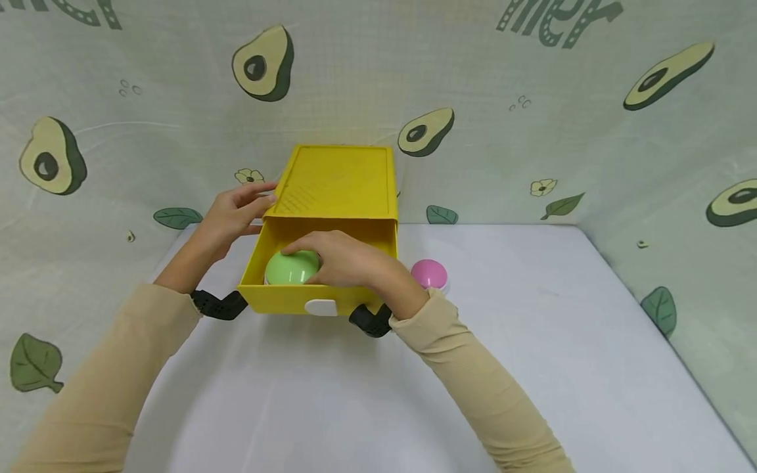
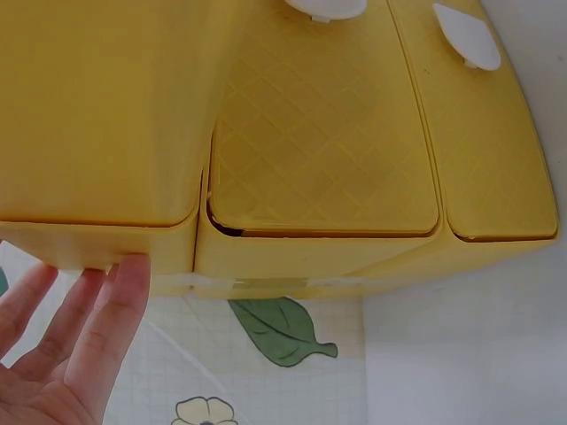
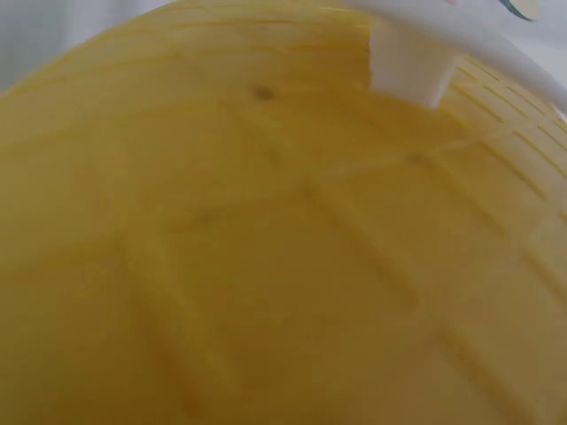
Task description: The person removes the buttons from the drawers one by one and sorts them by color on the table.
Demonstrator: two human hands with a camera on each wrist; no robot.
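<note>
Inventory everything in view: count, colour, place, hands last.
Cabinet: one, yellow, on table
Open drawer: one, yellow, cabinet top
Closed drawers: two, yellow, below
Handles: three, white, drawer fronts
Green dome: one, green, in open drawer
Pink dome: one, pink, right of cabinet
Table: one, white, under cabinet
Backdrop: one, pale, avocado-printed, behind table
Sleeves: two, beige, foreground
Wrist devices: two, black, near sleeves
Left hand: one, touching cabinet
Right hand: one, holding green dome

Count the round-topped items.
2: a green one in the open yellow drawer and a pink one on the white table. The drawer may hide more.
</note>
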